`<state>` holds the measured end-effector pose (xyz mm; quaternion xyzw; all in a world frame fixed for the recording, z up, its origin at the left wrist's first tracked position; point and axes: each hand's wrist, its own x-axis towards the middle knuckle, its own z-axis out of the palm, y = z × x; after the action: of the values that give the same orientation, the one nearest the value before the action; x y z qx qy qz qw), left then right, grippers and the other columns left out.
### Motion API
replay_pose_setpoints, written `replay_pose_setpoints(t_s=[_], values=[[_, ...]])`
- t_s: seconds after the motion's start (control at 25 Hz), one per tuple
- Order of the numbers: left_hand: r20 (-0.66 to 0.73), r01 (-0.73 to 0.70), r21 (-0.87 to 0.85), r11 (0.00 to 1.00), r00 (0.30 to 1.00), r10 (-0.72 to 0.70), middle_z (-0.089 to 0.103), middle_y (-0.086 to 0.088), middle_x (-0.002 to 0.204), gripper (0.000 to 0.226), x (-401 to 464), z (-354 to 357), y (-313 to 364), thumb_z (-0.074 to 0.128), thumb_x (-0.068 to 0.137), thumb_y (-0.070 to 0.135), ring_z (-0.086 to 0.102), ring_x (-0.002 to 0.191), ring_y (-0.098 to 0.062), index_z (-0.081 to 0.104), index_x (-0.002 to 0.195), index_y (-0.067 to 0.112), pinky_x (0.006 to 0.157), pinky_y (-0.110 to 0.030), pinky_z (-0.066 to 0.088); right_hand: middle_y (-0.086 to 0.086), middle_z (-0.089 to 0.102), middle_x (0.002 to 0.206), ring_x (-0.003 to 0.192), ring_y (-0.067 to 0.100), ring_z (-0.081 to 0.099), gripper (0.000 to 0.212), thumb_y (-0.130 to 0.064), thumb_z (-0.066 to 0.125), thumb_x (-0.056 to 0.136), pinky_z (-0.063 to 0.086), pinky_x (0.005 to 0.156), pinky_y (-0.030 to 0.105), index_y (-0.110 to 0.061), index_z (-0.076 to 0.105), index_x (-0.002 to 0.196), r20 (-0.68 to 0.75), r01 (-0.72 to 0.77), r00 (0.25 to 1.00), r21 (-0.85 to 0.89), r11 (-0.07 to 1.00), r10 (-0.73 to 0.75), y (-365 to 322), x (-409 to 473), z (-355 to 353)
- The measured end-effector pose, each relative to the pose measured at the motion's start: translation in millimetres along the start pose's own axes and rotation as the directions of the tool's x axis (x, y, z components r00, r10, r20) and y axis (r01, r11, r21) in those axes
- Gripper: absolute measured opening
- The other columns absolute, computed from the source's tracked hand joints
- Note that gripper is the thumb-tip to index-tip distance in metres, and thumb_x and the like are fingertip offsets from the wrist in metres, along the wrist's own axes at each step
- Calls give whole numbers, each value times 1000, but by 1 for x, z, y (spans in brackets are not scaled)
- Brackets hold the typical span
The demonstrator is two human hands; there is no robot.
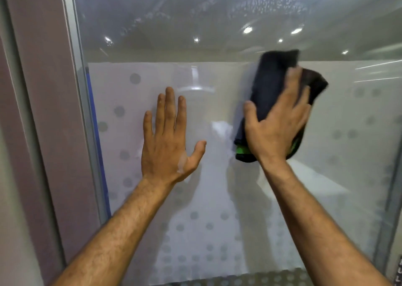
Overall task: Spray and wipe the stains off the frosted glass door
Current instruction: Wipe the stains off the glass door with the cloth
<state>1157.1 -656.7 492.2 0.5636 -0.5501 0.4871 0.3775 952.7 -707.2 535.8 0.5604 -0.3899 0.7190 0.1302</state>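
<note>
1. Your right hand (275, 122) covers the mid part of the dark cloth (272, 85); cloth's top edge is motion-blurred.
2. Both forearms cut off at btm edge.
3. Glass door (217, 198) runs past top & btm edges.

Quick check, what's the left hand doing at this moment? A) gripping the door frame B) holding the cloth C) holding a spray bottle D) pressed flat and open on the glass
D: the left hand lies flat with fingers spread on the frosted glass door, holding nothing, while the right hand presses the dark cloth to the glass.
</note>
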Motion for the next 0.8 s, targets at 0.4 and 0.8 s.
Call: replay_pose_setpoints(t_s=[0.4, 0.8], values=[[35, 54, -2, 999, 998, -54, -1, -19, 176, 96, 1, -1, 1, 37, 97, 64, -1, 164, -34, 5, 169, 9, 129, -52, -1, 0, 26, 169, 157, 39, 12, 71, -43, 56, 90, 9, 124, 62, -29, 37, 157, 298, 539, 794, 57, 840, -530, -14, -57, 14], [136, -75, 27, 997, 988, 70, -3, -28, 174, 140, -2, -9, -6, 37, 74, 102, -3, 163, -42, 2, 168, 4, 129, -58, -6, 2, 31, 167, 155, 43, 19, 78, -35, 68, 80, 14, 122, 67, -30, 41, 153, 374, 645, 694, 56, 762, -615, 39, -86, -7]])
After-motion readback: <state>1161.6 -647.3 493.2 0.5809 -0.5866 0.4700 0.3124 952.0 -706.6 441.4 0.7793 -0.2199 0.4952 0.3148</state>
